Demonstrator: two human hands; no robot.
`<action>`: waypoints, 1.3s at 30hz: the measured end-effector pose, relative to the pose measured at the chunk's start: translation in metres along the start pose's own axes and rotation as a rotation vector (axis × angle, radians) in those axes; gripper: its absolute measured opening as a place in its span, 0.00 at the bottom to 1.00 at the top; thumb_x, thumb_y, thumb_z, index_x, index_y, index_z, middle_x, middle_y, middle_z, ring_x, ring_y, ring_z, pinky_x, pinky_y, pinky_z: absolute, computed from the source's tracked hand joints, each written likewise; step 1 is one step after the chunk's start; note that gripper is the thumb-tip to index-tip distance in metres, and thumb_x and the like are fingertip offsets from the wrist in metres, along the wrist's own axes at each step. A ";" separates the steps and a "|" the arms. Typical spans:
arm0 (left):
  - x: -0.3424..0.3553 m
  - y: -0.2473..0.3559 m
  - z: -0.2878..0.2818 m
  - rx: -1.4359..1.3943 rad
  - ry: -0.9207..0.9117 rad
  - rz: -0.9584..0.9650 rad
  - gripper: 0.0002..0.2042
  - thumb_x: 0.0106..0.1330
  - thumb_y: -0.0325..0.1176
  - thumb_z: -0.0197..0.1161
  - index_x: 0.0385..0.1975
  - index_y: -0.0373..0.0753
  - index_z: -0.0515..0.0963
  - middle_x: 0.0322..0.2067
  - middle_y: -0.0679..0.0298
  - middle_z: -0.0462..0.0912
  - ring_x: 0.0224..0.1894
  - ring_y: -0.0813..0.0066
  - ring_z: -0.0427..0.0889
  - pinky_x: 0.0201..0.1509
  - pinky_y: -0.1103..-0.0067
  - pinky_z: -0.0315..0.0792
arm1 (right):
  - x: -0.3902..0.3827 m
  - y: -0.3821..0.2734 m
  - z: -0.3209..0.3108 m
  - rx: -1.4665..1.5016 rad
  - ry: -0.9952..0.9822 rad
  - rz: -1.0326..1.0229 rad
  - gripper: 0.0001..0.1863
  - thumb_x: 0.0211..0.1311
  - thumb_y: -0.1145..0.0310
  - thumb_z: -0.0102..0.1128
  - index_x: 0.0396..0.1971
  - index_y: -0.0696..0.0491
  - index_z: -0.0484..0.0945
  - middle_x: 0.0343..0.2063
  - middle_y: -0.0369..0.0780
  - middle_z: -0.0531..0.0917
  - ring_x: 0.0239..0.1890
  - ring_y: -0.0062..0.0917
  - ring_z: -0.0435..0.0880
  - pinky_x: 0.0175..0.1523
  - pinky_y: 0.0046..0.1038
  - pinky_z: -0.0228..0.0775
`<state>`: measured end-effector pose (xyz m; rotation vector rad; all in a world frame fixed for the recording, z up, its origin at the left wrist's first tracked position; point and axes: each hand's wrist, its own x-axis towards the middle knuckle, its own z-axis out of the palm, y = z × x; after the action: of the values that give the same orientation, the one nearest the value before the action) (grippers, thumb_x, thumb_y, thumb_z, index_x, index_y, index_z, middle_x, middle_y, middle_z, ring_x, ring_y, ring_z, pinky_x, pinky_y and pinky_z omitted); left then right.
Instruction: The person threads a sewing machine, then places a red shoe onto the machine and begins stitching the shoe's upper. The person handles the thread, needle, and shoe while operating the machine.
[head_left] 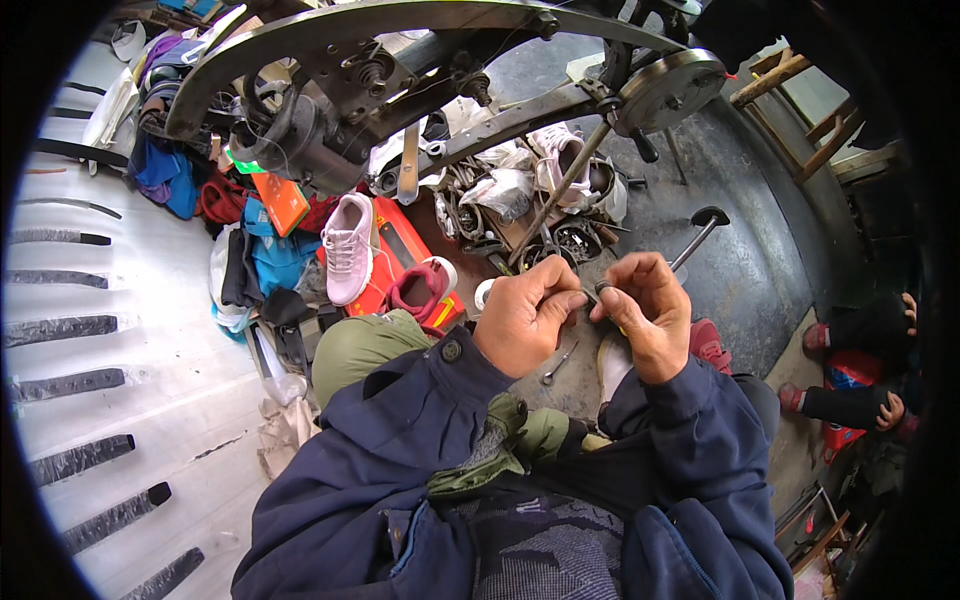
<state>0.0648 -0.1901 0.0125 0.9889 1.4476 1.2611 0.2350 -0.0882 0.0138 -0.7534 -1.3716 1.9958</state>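
Observation:
My left hand (522, 315) and my right hand (647, 310) meet in front of my chest, fingertips pinched together on a small dark metal part (601, 289); what it is stays unclear. A white shoe (614, 362) lies on my lap under the right hand, mostly hidden. A small metal tool (558, 365) rests on the dark surface below my left hand. Both forearms wear dark blue sleeves.
A heavy stitching machine (400, 70) with a flywheel (665, 88) arches overhead. A pink sneaker (347, 246) sits on an orange box (395, 250), with a red shoe (418, 290), clothes and bagged shoes around. Another person's hands (890, 410) are at the right edge.

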 end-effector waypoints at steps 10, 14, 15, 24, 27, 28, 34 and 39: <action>0.000 0.005 0.002 -0.025 0.022 -0.075 0.04 0.72 0.21 0.64 0.35 0.33 0.75 0.23 0.64 0.79 0.27 0.83 0.75 0.33 0.80 0.72 | -0.002 0.002 0.000 -0.165 -0.035 -0.004 0.11 0.71 0.81 0.65 0.50 0.61 0.82 0.39 0.36 0.84 0.36 0.17 0.85 0.44 0.20 0.79; 0.002 0.003 0.000 0.029 0.021 -0.030 0.04 0.71 0.21 0.64 0.35 0.32 0.76 0.23 0.63 0.79 0.26 0.81 0.74 0.33 0.79 0.72 | -0.002 0.004 -0.001 -0.173 -0.022 -0.036 0.14 0.69 0.81 0.67 0.53 0.60 0.82 0.37 0.35 0.84 0.36 0.16 0.84 0.43 0.20 0.79; 0.002 0.001 0.000 0.052 0.027 -0.004 0.04 0.71 0.21 0.65 0.34 0.32 0.76 0.24 0.63 0.79 0.26 0.80 0.73 0.33 0.79 0.71 | -0.003 0.004 0.000 -0.175 -0.007 -0.018 0.14 0.69 0.82 0.67 0.52 0.60 0.83 0.37 0.36 0.84 0.35 0.16 0.84 0.42 0.21 0.79; 0.004 -0.003 0.001 0.058 0.029 0.067 0.03 0.70 0.20 0.64 0.34 0.32 0.77 0.24 0.58 0.80 0.26 0.78 0.79 0.32 0.76 0.73 | 0.003 0.004 -0.011 -0.662 -0.111 -0.283 0.09 0.66 0.87 0.63 0.43 0.62 0.85 0.38 0.39 0.83 0.33 0.19 0.85 0.37 0.20 0.78; 0.004 0.000 0.000 0.107 0.026 0.063 0.03 0.69 0.21 0.65 0.34 0.33 0.77 0.25 0.57 0.81 0.26 0.72 0.82 0.32 0.75 0.74 | 0.002 0.004 -0.010 -0.640 -0.086 -0.249 0.08 0.66 0.86 0.64 0.42 0.63 0.85 0.38 0.39 0.83 0.32 0.19 0.86 0.37 0.20 0.79; 0.004 0.001 -0.001 0.134 0.027 0.061 0.03 0.69 0.21 0.66 0.34 0.33 0.77 0.25 0.57 0.82 0.26 0.69 0.84 0.32 0.74 0.75 | 0.001 0.004 -0.009 -0.621 -0.072 -0.232 0.07 0.66 0.86 0.64 0.42 0.63 0.84 0.37 0.39 0.83 0.32 0.19 0.86 0.37 0.20 0.79; 0.005 0.007 -0.004 0.416 0.132 0.315 0.04 0.64 0.24 0.69 0.32 0.36 0.79 0.29 0.55 0.84 0.32 0.50 0.85 0.34 0.69 0.77 | -0.001 -0.002 -0.005 -0.291 -0.038 0.084 0.04 0.67 0.80 0.69 0.40 0.62 0.86 0.35 0.36 0.85 0.30 0.16 0.85 0.36 0.19 0.76; 0.004 0.007 -0.002 0.404 0.138 0.314 0.04 0.64 0.25 0.69 0.31 0.37 0.80 0.27 0.55 0.83 0.31 0.51 0.86 0.33 0.68 0.76 | -0.003 -0.006 -0.007 -0.248 -0.011 0.150 0.05 0.69 0.80 0.67 0.42 0.62 0.86 0.35 0.38 0.86 0.30 0.16 0.85 0.35 0.20 0.77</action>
<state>0.0621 -0.1858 0.0184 1.4679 1.7466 1.3036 0.2432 -0.0846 0.0180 -0.9836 -1.6318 1.9644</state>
